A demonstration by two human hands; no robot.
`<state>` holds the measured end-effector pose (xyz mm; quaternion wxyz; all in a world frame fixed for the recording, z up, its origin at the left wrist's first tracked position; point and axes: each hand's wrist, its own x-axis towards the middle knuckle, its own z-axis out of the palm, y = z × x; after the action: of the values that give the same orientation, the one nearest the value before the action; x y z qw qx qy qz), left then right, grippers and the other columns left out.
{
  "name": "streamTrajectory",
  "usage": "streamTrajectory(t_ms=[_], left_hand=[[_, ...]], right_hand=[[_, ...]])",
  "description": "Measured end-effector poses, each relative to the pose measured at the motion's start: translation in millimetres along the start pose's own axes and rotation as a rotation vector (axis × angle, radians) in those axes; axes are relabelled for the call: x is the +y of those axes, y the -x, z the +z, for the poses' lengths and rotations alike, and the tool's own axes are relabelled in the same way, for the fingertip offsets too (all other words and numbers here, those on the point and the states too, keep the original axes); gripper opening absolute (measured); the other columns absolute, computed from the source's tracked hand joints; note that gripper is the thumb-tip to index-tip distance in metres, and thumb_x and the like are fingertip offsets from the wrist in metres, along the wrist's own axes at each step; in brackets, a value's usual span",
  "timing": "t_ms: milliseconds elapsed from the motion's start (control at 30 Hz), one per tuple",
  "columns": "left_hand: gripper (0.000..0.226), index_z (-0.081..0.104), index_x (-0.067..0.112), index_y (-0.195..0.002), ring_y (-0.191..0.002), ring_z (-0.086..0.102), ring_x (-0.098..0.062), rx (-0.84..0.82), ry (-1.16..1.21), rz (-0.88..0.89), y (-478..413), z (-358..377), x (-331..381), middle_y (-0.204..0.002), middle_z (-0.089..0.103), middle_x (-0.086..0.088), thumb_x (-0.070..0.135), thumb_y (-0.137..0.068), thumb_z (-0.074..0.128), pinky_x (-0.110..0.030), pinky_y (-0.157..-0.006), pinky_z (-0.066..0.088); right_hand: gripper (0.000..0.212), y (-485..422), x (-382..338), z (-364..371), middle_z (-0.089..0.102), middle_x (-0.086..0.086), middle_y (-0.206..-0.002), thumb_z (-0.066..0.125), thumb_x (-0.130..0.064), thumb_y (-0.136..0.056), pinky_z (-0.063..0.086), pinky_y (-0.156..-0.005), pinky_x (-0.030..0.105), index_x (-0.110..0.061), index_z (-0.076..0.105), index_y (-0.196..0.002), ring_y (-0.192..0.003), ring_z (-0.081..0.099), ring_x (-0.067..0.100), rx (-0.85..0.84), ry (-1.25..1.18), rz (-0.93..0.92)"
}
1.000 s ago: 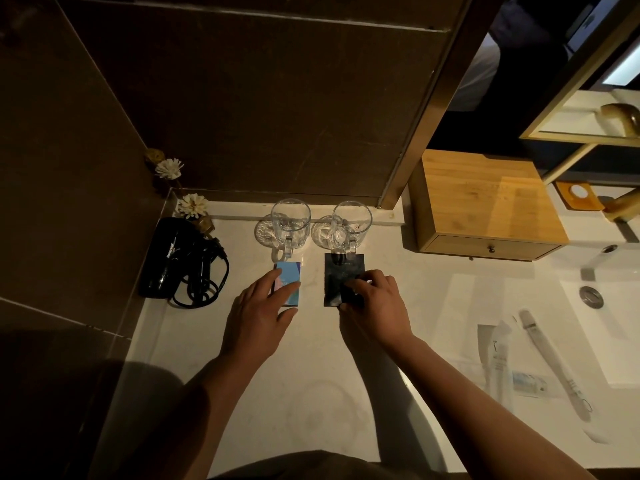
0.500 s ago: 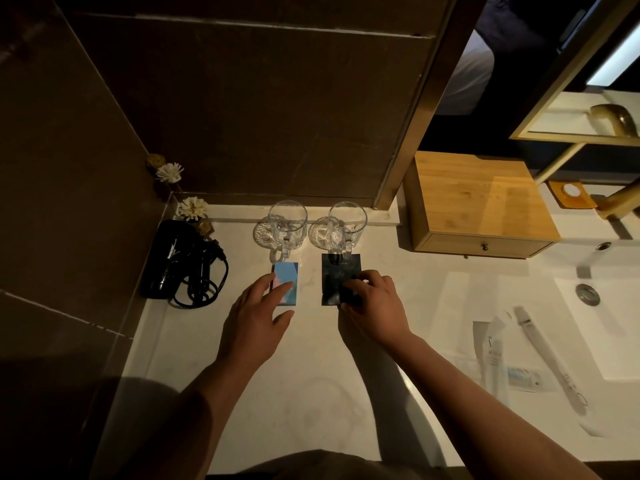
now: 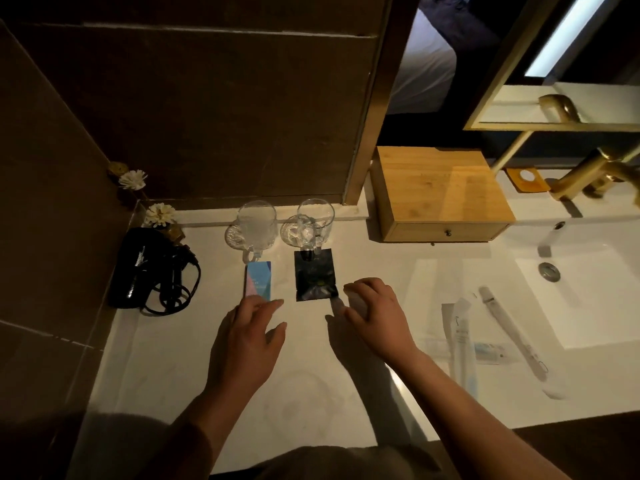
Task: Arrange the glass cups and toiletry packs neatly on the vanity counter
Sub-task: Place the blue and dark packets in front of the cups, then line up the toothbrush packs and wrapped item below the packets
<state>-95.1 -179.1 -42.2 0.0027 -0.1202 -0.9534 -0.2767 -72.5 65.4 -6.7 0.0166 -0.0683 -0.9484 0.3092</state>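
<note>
Both hands drawn back since a moment ago — left hand (image 3: 247, 336) off the blue rectangular toiletry pack (image 3: 259, 280), right hand (image 3: 375, 315) off the black foil toiletry pack (image 3: 316, 275), fingers loose, holding nothing. Packs just ahead of fingertips, below two clear glass cups (image 3: 258, 225) on the white counter (image 3: 166, 358) — seemingly placed.

No legible txt anywhere.

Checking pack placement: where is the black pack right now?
In the head view the black pack lies flat on the counter, just in front of the right-hand glass cup and right of the blue pack.
</note>
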Motion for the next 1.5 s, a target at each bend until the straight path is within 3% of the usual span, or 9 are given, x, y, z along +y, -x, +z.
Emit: streamTrajectory(t_ms=[233,467,667,800,967,1100,1267,1400,1500], left_hand=[[0.033,0.060,0.038,-0.125,-0.106,0.061,-0.008,-0.321,0.170,0.195,11.7,37.5,84.6,-0.118,0.058,0.013,0.045,-0.094,0.049,-0.038,-0.083,0.057],[0.043,0.054,0.030,-0.136,-0.109,0.054,-0.016,-0.476,0.116,0.471,11.8,83.8,184.0,-0.119,0.056,0.004,0.043,-0.095,0.051,-0.041,-0.088,0.054],[0.065,0.021,0.047,-0.151,-0.143,0.028,-0.034,-0.437,-0.268,0.752,7.0,109.0,224.2,-0.163,0.023,-0.010,0.033,-0.098,0.057,-0.049,-0.110,0.039],[0.054,0.045,0.045,-0.141,-0.154,0.008,-0.037,-0.439,-0.428,0.880,1.4,117.0,233.0,-0.169,0.013,-0.009,0.030,-0.094,0.067,-0.051,-0.116,0.026],[0.031,0.071,0.029,-0.103,-0.145,0.033,-0.036,-0.457,-0.606,1.015,-2.7,113.7,240.9,-0.144,0.055,-0.009,0.031,-0.076,0.084,-0.051,-0.108,0.040],[0.033,0.072,0.031,-0.106,-0.133,0.051,-0.031,-0.360,-0.545,0.975,-0.5,101.8,231.3,-0.129,0.066,-0.003,0.031,-0.076,0.083,-0.044,-0.103,0.044],[0.039,0.073,0.028,-0.106,-0.106,0.063,-0.026,-0.261,-0.362,0.755,-4.1,66.3,189.9,-0.110,0.072,0.001,0.023,-0.070,0.088,-0.038,-0.089,0.047],[0.017,0.073,0.027,-0.102,-0.070,0.063,-0.023,-0.166,-0.244,0.493,8.2,32.1,127.8,-0.079,0.068,0.004,0.022,-0.087,0.068,-0.036,-0.069,0.046],[0.023,0.072,0.023,-0.105,-0.068,0.067,-0.028,-0.113,-0.256,0.253,28.0,13.5,77.3,-0.081,0.071,-0.002,0.019,-0.088,0.057,-0.038,-0.064,0.053]], right_hand=[[0.030,77.1,60.2,-63.3,0.065,-0.007,-0.113,0.063,-0.034,-0.090,0.057,-0.081,0.037,-0.025,0.064,-0.119,-0.094,0.062,0.008,0.234,-0.106,0.268],[0.027,130.7,132.0,-116.2,0.069,0.001,-0.112,0.061,-0.028,-0.092,0.053,-0.078,0.034,-0.019,0.067,-0.117,-0.088,0.062,0.013,0.317,-0.006,0.530],[0.037,134.3,168.1,-122.5,0.059,0.001,-0.131,0.062,-0.020,-0.091,0.052,-0.083,0.036,-0.020,0.062,-0.127,-0.108,0.062,0.024,0.168,0.114,0.457],[0.044,123.9,174.2,-117.3,0.049,-0.007,-0.143,0.060,-0.026,-0.091,0.057,-0.081,0.041,-0.030,0.053,-0.134,-0.113,0.061,0.024,0.045,0.229,0.316],[0.038,116.0,174.9,-120.5,0.053,-0.002,-0.128,0.060,-0.028,-0.091,0.054,-0.070,0.037,-0.030,0.058,-0.129,-0.103,0.061,0.025,-0.005,0.284,0.223],[0.024,113.7,175.1,-119.7,0.058,-0.003,-0.108,0.060,-0.031,-0.091,0.051,-0.064,0.037,-0.028,0.068,-0.114,-0.095,0.059,0.023,-0.018,0.317,0.147],[0.016,111.1,167.8,-118.4,0.061,-0.009,-0.095,0.054,-0.031,-0.092,0.053,-0.068,0.038,-0.026,0.069,-0.094,-0.085,0.058,0.015,0.068,0.142,0.193],[0.011,97.4,152.5,-117.5,0.069,-0.006,-0.090,0.057,-0.024,-0.093,0.051,-0.072,0.034,-0.023,0.068,-0.093,-0.082,0.061,0.011,0.084,-0.103,0.256],[0.011,85.3,131.1,-116.1,0.069,-0.013,-0.081,0.059,-0.023,-0.093,0.046,-0.065,0.025,-0.028,0.068,-0.090,-0.077,0.063,0.005,0.093,-0.224,0.194]])
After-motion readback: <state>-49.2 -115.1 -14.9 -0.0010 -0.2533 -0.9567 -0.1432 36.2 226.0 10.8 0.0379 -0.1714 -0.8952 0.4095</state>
